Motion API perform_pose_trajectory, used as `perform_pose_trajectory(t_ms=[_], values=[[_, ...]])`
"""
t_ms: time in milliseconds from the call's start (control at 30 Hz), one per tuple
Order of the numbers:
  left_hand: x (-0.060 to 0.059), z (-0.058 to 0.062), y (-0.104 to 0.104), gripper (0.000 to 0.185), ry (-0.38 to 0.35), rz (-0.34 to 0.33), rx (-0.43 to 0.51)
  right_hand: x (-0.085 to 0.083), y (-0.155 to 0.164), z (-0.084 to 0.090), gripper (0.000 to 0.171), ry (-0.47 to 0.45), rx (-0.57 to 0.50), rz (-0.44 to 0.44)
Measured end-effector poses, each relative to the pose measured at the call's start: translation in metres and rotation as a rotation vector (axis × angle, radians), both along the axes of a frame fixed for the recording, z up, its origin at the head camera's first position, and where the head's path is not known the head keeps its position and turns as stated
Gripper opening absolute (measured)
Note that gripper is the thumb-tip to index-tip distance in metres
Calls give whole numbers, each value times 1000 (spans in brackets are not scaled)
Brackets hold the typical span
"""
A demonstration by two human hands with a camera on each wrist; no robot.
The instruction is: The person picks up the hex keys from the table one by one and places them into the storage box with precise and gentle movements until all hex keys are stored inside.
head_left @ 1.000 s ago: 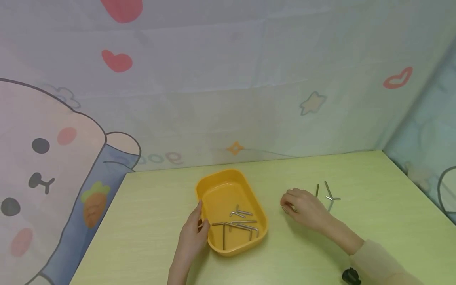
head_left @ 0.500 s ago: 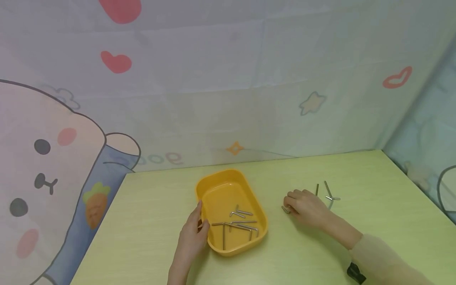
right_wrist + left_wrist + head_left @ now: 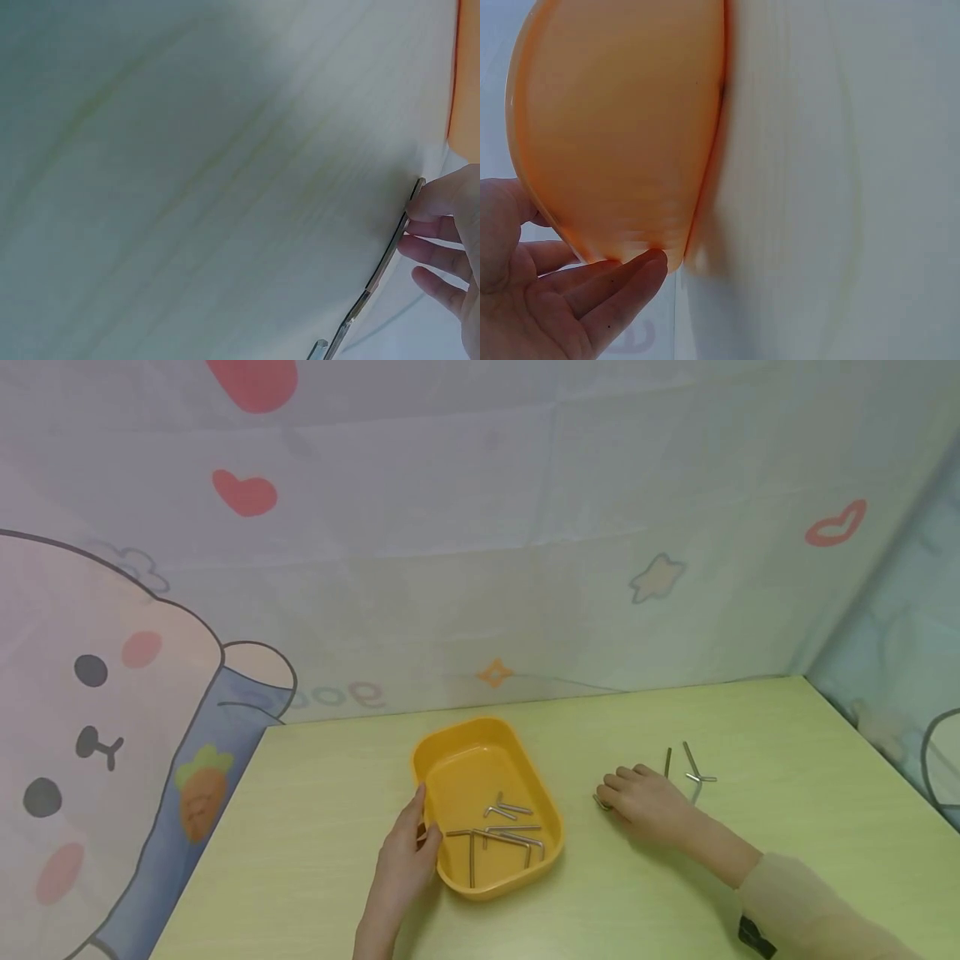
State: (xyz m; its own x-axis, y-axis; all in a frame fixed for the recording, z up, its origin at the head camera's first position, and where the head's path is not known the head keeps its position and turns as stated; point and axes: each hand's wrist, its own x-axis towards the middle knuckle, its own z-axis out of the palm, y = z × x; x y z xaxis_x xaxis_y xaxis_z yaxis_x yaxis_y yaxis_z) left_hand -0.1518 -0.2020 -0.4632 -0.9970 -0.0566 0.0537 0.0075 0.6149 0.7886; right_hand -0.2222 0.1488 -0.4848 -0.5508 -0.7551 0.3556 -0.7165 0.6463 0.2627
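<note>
My left hand [image 3: 401, 864] grips the left wall of a yellow plastic tray [image 3: 465, 772]. In the left wrist view, its thumb lies over the rim and its fingers press the outer wall. Several L-shaped hex keys [image 3: 472, 862] lie in the near half of the tray. To the right of the tray, my right hand [image 3: 648, 803] is low over the table, pinching a hex key [image 3: 391, 247] that lies along the tabletop. One short end of this hex key [image 3: 602, 802] pokes out at the fingertips in the head view; the hand covers the rest.
More hex keys [image 3: 697, 777] lie loose just beyond the right hand, some crossing each other. The pale green table [image 3: 322, 827] ends at a printed cloth backdrop [image 3: 450, 568] behind. A black object [image 3: 753, 937] hangs at the right sleeve.
My right hand has shifted slightly right and its fingers have rearranged, so more of the hex key's end shows. The left hand and the tray stay put.
</note>
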Motion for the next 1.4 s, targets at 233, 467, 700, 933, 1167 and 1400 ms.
perform_pose_trajectory(t_ms=[233,467,700,933,1167,1400], values=[[1,2,0,59,-6,-3,8,-1,1,-5,16,116,92,18],[3,3,0,59,-6,-2,6,0,0,-4,20,158,139,42],[3,4,0,59,-4,-4,7,-2,0,-5,19,166,159,50],[1,1,0,59,4,-2,-2,-2,0,-3,21,159,166,48],[-1,-1,0,59,7,-9,-2,0,2,-3,23,133,160,32],[1,1,2,59,1,-10,-4,0,3,-1,24,146,131,47]])
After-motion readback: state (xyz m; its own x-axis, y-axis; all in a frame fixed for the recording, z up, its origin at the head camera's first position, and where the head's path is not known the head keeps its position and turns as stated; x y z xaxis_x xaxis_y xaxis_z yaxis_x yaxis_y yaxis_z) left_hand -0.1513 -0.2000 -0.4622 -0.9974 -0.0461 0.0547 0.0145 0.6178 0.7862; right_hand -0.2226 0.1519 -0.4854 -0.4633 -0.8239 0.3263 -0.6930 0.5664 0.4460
